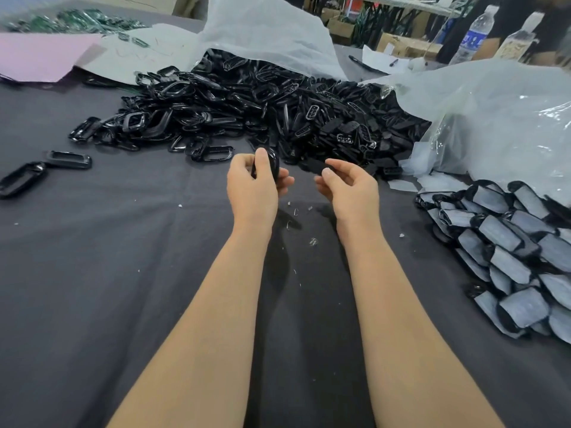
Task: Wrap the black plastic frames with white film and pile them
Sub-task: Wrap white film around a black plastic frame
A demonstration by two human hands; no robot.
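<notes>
The black frame (273,163) is sitting in the left hand (253,183), just above the middle of the picture. It is glossy and dark with a rounded end, and only a narrow curved edge of it is showing past the thumb. It is standing more or less upright, its long axis running toward the top of the picture, rounded end uppermost. The thumb is pressing along one side and the curled fingers are closing round the other, so the hand is gripping it above the table.

Just to the right, the right hand (349,183) is hovering palm up with fingers loosely bent, holding nothing, apart from the frame.

Behind both hands a big heap of bare frames (247,109) is spilling across the upper middle. Two loose frames (68,159) are lying by themselves at the left edge. At the right edge, a pile of wrapped frames (506,254) is lying in overlapping rows, each showing a white band with black ends. Small pieces of white film (432,182) are lying between that pile and the heap, under a crumpled clear plastic bag (494,118).

A dark cloth (123,273) is covering the table. A pink sheet (40,55) is lying at upper left, and a water bottle (474,35) is standing at upper right.
</notes>
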